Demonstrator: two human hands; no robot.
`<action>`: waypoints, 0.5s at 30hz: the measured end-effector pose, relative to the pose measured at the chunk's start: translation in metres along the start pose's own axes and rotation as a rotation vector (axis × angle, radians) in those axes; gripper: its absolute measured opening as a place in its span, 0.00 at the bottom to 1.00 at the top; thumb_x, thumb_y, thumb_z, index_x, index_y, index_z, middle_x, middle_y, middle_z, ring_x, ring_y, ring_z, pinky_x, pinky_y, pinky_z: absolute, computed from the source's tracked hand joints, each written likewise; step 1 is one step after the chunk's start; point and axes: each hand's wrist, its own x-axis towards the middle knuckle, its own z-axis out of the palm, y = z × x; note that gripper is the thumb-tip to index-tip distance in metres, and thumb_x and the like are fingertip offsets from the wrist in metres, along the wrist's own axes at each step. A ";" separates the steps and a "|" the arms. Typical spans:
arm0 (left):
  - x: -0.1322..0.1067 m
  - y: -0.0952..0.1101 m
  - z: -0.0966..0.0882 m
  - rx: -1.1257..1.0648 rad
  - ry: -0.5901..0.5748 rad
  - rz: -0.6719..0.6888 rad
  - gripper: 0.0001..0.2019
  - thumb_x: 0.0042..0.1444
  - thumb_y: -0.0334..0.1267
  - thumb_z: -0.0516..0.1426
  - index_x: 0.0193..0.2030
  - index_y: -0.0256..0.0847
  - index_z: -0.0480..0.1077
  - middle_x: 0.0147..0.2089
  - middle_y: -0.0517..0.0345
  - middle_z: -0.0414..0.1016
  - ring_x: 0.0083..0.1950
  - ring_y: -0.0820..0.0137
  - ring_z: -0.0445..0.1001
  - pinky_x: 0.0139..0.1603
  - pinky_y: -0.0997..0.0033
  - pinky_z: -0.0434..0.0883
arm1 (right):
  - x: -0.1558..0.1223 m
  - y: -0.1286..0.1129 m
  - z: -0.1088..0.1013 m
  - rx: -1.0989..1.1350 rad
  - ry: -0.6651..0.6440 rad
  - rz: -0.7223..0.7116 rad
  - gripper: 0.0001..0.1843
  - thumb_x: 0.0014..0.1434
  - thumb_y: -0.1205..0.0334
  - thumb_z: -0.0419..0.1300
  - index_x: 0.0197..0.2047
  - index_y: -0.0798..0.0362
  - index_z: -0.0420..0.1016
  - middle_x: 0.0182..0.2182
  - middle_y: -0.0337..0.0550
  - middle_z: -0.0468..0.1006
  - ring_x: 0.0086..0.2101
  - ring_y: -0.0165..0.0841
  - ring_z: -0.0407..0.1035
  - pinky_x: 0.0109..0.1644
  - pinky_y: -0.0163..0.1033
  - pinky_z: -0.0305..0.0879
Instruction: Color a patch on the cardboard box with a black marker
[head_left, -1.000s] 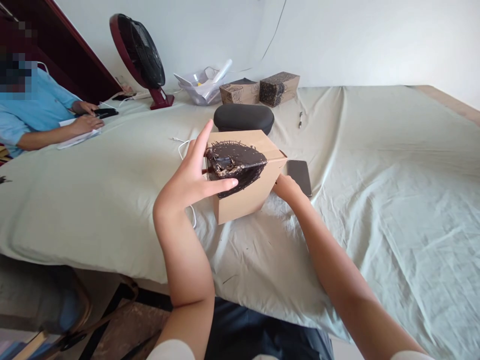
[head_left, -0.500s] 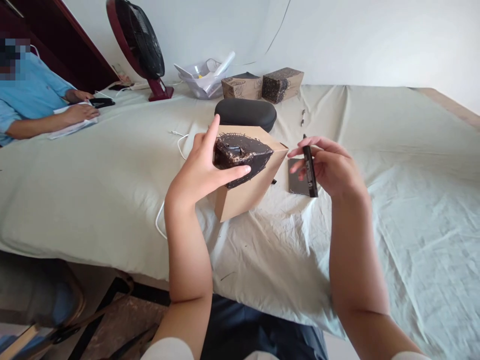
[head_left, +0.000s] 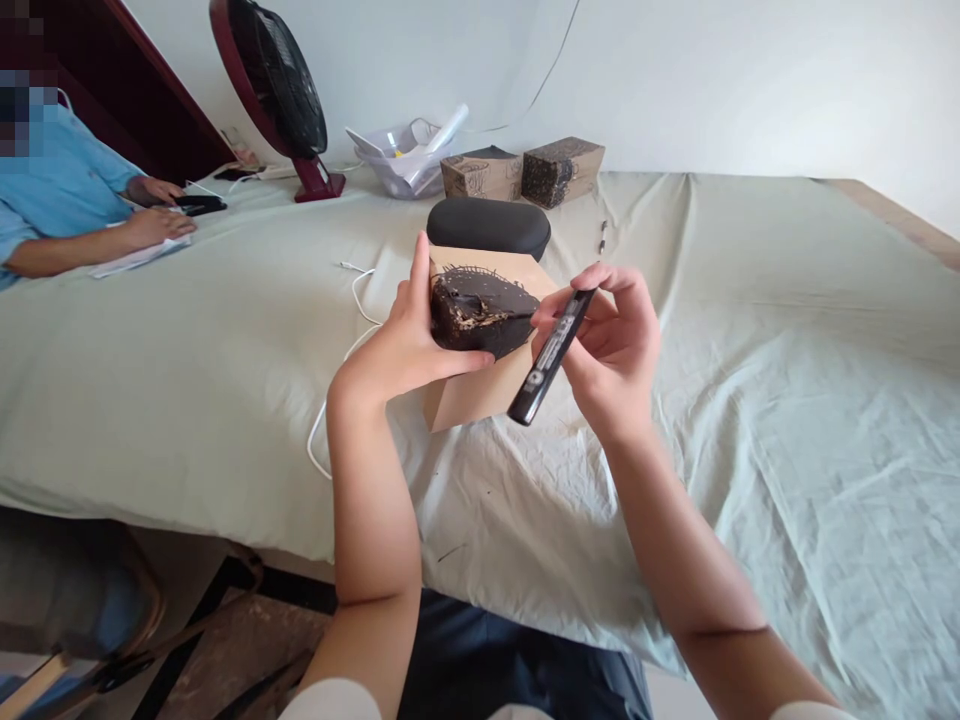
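My left hand grips a brown cardboard box, thumb along the near side and index finger pointing up at the left edge. Black ink covers the corner of the box that faces me, with bare flecks and thin strokes around its rim. A black marker is pinched in my right hand, its lower end slanting toward me. The fingers of that hand are at the right side of the inked patch. Whether the marker's tip touches the cardboard cannot be made out.
Behind the box lies a black zip case. Farther back are two scribbled cardboard boxes, a clear plastic basin and a fan. A pen and a white cable lie on the cloth. A person sits at left.
My right hand has come left to the box, and the marker has swung from nearly upright to a slant. The flat dark object on the cloth is now hidden behind that hand.
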 end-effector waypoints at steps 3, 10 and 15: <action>-0.001 0.027 0.004 0.163 0.027 -0.211 0.74 0.47 0.52 0.78 0.85 0.61 0.27 0.86 0.45 0.41 0.86 0.37 0.45 0.83 0.30 0.52 | -0.002 0.009 0.000 -0.036 0.059 -0.162 0.16 0.69 0.47 0.70 0.50 0.43 0.69 0.31 0.34 0.76 0.26 0.29 0.70 0.26 0.34 0.68; 0.000 0.059 0.020 0.269 0.078 -0.323 0.70 0.51 0.60 0.74 0.83 0.68 0.24 0.84 0.49 0.44 0.86 0.32 0.37 0.82 0.27 0.51 | -0.005 0.019 -0.008 -0.270 -0.059 -0.171 0.17 0.75 0.45 0.58 0.48 0.48 0.80 0.22 0.33 0.66 0.22 0.30 0.59 0.28 0.38 0.56; -0.003 0.064 0.017 0.276 -0.085 -0.341 0.76 0.47 0.62 0.76 0.84 0.53 0.22 0.85 0.42 0.42 0.85 0.27 0.37 0.81 0.30 0.52 | -0.008 0.028 -0.013 -0.294 0.020 -0.277 0.12 0.71 0.47 0.59 0.43 0.46 0.70 0.25 0.32 0.65 0.21 0.28 0.57 0.26 0.37 0.50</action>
